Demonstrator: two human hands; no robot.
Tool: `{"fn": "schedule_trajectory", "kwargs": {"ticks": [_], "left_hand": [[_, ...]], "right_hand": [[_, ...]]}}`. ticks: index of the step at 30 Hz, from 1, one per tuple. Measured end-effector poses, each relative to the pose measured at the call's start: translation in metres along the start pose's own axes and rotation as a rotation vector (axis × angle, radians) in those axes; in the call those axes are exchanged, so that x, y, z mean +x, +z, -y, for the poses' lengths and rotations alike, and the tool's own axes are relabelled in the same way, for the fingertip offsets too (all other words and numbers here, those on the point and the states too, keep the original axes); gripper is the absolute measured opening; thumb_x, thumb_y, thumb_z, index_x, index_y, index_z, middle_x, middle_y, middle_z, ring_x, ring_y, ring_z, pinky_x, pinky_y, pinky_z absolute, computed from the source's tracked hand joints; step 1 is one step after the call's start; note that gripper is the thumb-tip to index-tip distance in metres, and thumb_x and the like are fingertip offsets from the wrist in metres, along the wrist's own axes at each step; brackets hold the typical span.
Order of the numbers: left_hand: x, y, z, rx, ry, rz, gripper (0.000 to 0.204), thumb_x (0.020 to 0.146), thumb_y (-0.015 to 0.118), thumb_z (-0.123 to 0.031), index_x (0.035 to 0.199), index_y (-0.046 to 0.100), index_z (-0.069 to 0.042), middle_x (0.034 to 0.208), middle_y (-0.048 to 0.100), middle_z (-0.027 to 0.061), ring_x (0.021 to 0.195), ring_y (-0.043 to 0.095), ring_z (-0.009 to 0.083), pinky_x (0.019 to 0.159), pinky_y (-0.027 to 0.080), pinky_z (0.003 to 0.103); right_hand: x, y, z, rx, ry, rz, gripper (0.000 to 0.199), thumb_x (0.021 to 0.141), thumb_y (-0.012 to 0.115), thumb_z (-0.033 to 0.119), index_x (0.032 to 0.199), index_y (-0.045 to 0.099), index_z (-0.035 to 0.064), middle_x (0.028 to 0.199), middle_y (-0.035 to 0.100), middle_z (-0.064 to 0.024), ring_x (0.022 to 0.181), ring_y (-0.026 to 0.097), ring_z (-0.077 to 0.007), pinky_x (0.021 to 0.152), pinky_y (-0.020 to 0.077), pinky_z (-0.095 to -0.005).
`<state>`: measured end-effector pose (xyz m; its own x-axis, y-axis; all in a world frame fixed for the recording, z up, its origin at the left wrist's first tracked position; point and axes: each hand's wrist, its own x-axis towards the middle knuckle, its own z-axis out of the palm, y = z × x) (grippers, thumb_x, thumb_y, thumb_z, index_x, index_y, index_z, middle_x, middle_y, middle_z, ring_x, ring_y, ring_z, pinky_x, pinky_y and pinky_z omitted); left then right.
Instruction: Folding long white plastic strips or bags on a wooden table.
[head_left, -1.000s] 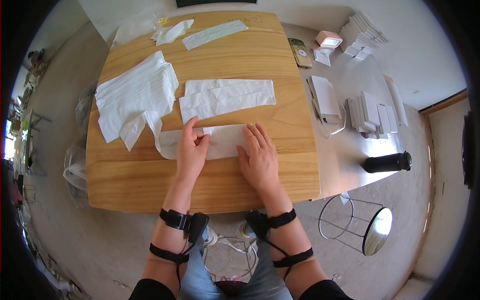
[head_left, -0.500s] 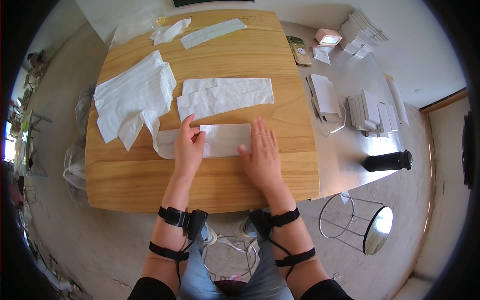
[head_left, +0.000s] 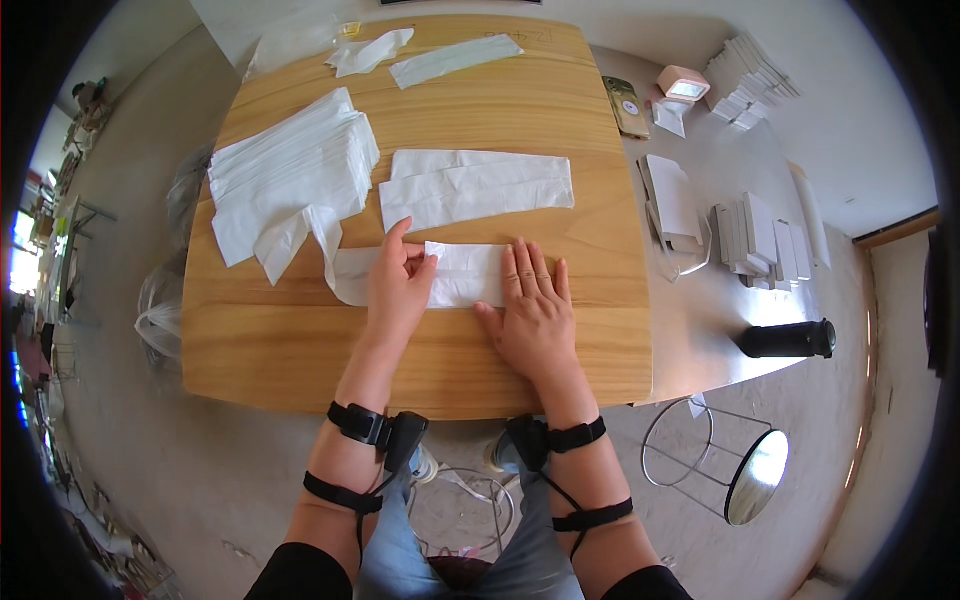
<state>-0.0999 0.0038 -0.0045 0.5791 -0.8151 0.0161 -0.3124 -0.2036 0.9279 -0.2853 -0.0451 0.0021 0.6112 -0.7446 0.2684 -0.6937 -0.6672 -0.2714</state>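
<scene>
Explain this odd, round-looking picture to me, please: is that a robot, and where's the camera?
No robot: a person works bare-handed, with black straps around the forearms. The view comes from a wide fisheye camera worn on the head, looking down, so straight edges bend. On the wooden table lie a white pile at the left and overlapping white pieces near the middle. The left hand touches a white strip; whether it grips is hard to tell. The right hand rests flat at the strip's right end.
</scene>
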Motion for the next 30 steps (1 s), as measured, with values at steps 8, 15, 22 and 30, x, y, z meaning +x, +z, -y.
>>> {"fn": "schedule_trajectory", "kwargs": {"ticks": [8,15,22,30], "left_hand": [[-0.009,-0.005,-0.005,0.619,0.475,-0.067,0.051,0.088,0.066,-0.009,0.135,0.049,-0.004,0.131,0.054,0.0136,0.116,0.056,0.0317,0.096,0.047,0.044],[-0.030,0.003,0.001,0.748,0.543,0.149,0.063,0.096,0.056,-0.036,0.148,0.037,-0.005,0.156,0.032,0.0113,0.145,0.029,0.0296,0.115,0.027,0.049],[-0.029,0.003,0.006,0.708,0.520,0.174,0.067,0.093,0.060,-0.038,0.147,0.038,-0.004,0.157,0.030,0.0131,0.145,0.030,0.0277,0.117,0.024,0.049],[0.009,-0.079,-0.011,-0.365,-0.109,-0.640,0.023,0.098,0.059,-0.021,0.111,0.060,-0.003,0.099,0.062,0.0093,0.088,0.057,0.0227,0.080,0.046,0.034]], "right_hand": [[0.000,-0.002,0.000,-0.032,0.013,0.005,0.074,0.089,0.059,0.047,0.141,0.044,-0.0032,0.151,0.040,-0.0157,0.142,0.035,-0.0284,0.118,0.0198,-0.0511],[0.002,0.001,0.003,-0.026,0.017,0.020,0.074,0.090,0.059,0.044,0.142,0.042,-0.0045,0.150,0.041,-0.0192,0.142,0.035,-0.0325,0.118,0.0196,-0.0512],[0.001,-0.001,0.003,-0.078,-0.002,0.039,0.073,0.091,0.059,0.044,0.142,0.042,-0.0042,0.150,0.041,-0.0186,0.142,0.035,-0.0329,0.118,0.0191,-0.0511],[0.000,-0.006,0.003,-0.034,0.021,0.073,0.078,0.090,0.060,0.043,0.148,0.033,-0.0022,0.154,0.035,-0.0173,0.144,0.030,-0.0324,0.119,0.0176,-0.0498]]}}
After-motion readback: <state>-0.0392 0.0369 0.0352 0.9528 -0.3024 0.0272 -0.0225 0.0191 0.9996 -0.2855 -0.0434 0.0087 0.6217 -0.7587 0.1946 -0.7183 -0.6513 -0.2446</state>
